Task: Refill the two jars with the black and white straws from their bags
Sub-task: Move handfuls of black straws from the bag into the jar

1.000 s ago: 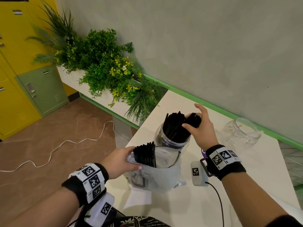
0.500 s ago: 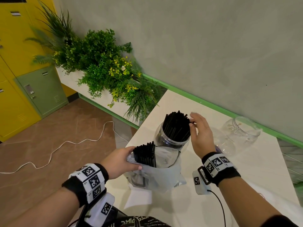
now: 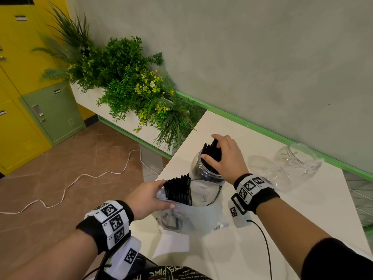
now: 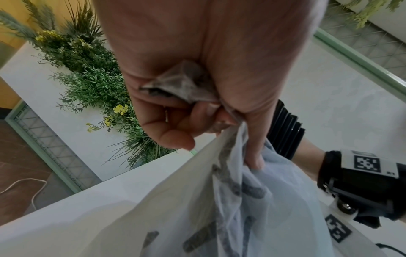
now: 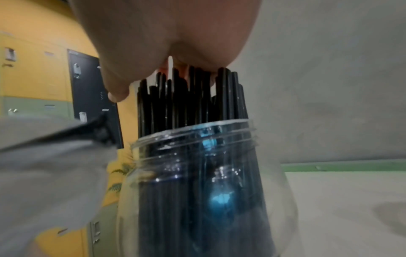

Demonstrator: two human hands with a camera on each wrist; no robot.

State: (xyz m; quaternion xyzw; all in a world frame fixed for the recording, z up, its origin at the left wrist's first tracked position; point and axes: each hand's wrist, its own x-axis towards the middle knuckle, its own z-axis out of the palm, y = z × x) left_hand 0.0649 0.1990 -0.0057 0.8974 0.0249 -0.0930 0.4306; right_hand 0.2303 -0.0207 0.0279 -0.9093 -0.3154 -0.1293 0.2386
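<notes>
A clear jar (image 3: pixel 198 172) (image 5: pixel 197 191) packed with black straws (image 3: pixel 210 150) (image 5: pixel 189 97) stands on the white table (image 3: pixel 302 219). My right hand (image 3: pixel 226 158) (image 5: pixel 167 34) lies over the straw tops, with the thumb on the near side and the fingers curled over the far side of the bundle. In front of the jar stands a translucent bag (image 3: pixel 197 217) (image 4: pixel 241 208) with more black straws (image 3: pixel 178 188) (image 4: pixel 285 125) sticking out. My left hand (image 3: pixel 149 199) (image 4: pixel 197 113) pinches the bag's rim. An empty clear jar (image 3: pixel 296 162) sits at the right. No white straws are in view.
The table's left edge runs close to the bag. Beyond it are a planter with green plants (image 3: pixel 129 87), a brown floor with a white cable (image 3: pixel 80 176), and yellow and green lockers (image 3: pixel 20 77). A grey wall with a green ledge (image 3: pixel 262 128) backs the table.
My right hand let go of a bunch of straws in the jar, drew back to the right, then came over the straw tops and closed round them. The left hand kept still on the bag.
</notes>
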